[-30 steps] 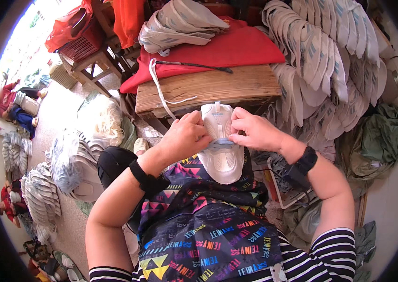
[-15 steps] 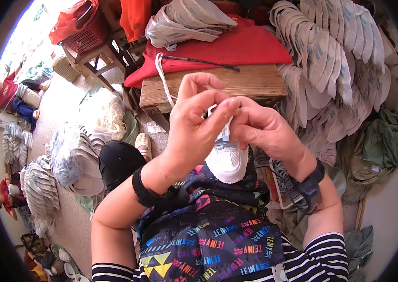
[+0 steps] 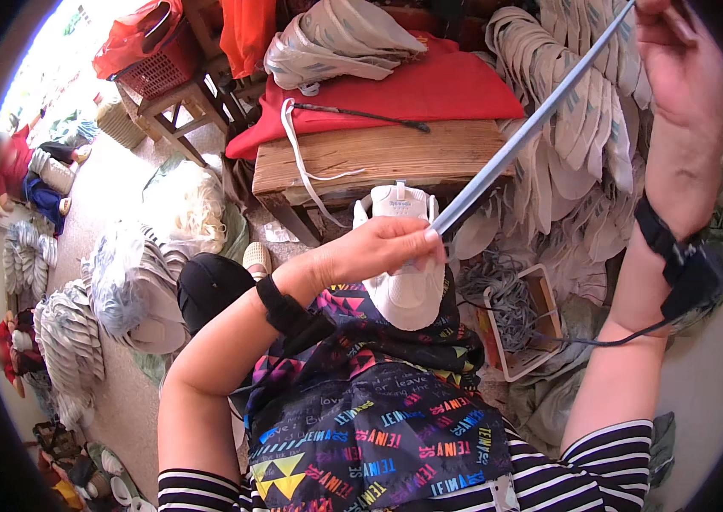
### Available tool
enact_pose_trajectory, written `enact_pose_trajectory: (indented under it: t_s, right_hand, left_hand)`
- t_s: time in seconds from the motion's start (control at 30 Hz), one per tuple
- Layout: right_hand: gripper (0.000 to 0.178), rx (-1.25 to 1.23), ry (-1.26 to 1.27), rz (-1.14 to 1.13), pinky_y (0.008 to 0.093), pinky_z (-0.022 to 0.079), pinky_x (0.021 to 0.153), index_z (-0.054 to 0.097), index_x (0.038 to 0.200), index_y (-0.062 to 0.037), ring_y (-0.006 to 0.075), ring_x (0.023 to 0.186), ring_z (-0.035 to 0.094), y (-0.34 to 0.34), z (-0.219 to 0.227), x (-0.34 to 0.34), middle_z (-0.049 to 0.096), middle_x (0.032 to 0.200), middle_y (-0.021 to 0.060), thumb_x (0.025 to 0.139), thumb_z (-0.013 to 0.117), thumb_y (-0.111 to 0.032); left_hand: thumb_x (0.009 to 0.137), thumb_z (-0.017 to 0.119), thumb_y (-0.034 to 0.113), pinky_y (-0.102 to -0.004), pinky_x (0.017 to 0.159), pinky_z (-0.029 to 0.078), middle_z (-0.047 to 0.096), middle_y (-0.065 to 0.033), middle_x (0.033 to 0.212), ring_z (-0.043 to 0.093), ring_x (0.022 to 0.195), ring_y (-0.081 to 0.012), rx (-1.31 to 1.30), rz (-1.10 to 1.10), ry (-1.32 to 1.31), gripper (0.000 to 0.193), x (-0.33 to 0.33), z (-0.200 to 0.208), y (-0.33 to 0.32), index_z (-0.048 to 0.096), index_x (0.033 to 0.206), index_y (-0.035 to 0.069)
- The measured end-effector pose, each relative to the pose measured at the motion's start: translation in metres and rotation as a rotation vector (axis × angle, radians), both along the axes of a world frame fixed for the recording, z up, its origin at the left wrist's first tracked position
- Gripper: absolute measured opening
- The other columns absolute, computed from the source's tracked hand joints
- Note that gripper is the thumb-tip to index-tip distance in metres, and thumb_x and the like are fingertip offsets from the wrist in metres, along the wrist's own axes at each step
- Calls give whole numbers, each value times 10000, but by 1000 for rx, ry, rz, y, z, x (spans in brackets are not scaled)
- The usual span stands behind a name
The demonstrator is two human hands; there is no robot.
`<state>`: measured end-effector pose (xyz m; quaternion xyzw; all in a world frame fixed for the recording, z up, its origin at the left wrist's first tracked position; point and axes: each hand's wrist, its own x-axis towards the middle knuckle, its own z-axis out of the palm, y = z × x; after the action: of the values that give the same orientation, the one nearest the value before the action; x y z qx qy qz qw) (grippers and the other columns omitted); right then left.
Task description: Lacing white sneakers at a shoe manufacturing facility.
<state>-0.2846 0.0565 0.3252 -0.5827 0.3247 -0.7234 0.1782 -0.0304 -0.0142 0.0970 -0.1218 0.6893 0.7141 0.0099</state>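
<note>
The right hand (image 3: 677, 68) is cut off at the top edge of the view, so its fingertips are out of sight; its fingers curl closed around the upper end of a flat grey-blue lace (image 3: 532, 128), though exactly how it pinches the lace cannot be made out. The lace runs taut in a straight diagonal down to the left hand (image 3: 387, 252). That hand covers the middle of a white fabric shoe with a white sole (image 3: 408, 294), hiding the eyelets and the point where the lace enters. The left fingers are closed, pinching the lower end of the lace against the shoe's top. The shoe rests on the person's lap over a black patterned apron (image 3: 378, 410), just in front of a worn wooden bench (image 3: 361, 158).
</note>
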Motion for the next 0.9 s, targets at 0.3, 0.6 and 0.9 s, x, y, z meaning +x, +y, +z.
enact_pose_trajectory:
  t_s: [0.3,0.6,0.9]
  right_hand:
    - [190,593,1136,-286,416,509,773,605,982,-51,332,895,612,21,-160,27,595,947,136,796,635,-74]
    - [280,509,1018,-228,417,508,629,552,1015,-41,343,742,620,52,-259,69,566,840,127,762,671,-29]
    - [271,412,936,-417,384,516,561,518,1026,-48,287,633,640,62,-279,87,626,772,99,799,666,-52]
  left_hand:
    - [1030,476,335,-190,566,284,404,91,696,344,638,-18,89,329,136,339,2,19,-7,646,921,63]
    - [1031,476,320,-197,550,279,424,76,679,348,614,-20,285,359,149,323,0,21,-2,625,916,57]
    - [1047,420,264,-196,538,258,451,44,677,341,587,-34,375,342,377,346,15,97,19,597,895,8]
